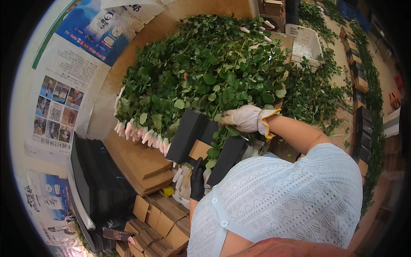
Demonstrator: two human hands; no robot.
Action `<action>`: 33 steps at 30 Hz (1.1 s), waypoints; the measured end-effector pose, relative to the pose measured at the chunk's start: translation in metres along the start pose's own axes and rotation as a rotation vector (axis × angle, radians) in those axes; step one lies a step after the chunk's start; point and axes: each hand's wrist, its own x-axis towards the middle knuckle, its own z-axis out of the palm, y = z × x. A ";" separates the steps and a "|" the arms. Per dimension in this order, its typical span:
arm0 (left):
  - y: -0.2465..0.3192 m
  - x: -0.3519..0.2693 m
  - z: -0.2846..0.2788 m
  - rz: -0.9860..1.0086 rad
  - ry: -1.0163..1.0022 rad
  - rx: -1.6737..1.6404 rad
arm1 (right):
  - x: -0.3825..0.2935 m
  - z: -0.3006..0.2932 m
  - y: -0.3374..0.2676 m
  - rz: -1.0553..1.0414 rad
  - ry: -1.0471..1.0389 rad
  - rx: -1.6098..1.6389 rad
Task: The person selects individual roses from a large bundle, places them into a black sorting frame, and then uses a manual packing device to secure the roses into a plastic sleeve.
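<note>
A black corrugated sheet (pixel 189 136), its two sides raised, lies tilted before me with a brown cardboard piece (pixel 199 150) inside. Leafy stems (pixel 213 151) run along its trough, with a pale pink bloom (pixel 206 175) at the lower end. My left hand (pixel 197 181), in a black glove, grips the sheet's lower end, a finger over the cardboard; the other fingers are hidden. My right hand (pixel 242 119), in a whitish glove with a yellow-edged cuff, closes around the leafy stems at the upper end. Behind lies a large heap of leafy rose stems (pixel 205 74), pale wrapped blooms (pixel 141 133) along its near edge.
At the left stands a stack of black sheets (pixel 99 183). Flat brown cardboard (pixel 138 160) lies beside it, above bundled cardboard pieces (pixel 160 221) and a phone (pixel 117 234). A white plastic crate (pixel 305 35) stands at the back right, near more foliage (pixel 321 90).
</note>
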 end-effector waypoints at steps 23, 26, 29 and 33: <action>-0.035 -0.029 0.022 -0.054 0.077 -0.168 | 0.300 -0.045 -0.053 -0.112 0.169 -0.226; -0.028 -0.008 0.004 -0.143 0.015 -0.290 | 0.392 0.003 -0.028 -0.133 0.037 -0.253; -0.034 -0.008 0.002 -0.268 -0.086 -0.608 | 0.427 0.051 0.006 0.026 -0.061 -0.207; -0.050 -0.002 0.005 -0.010 -0.093 -0.285 | 0.449 0.058 -0.002 0.712 -0.327 0.743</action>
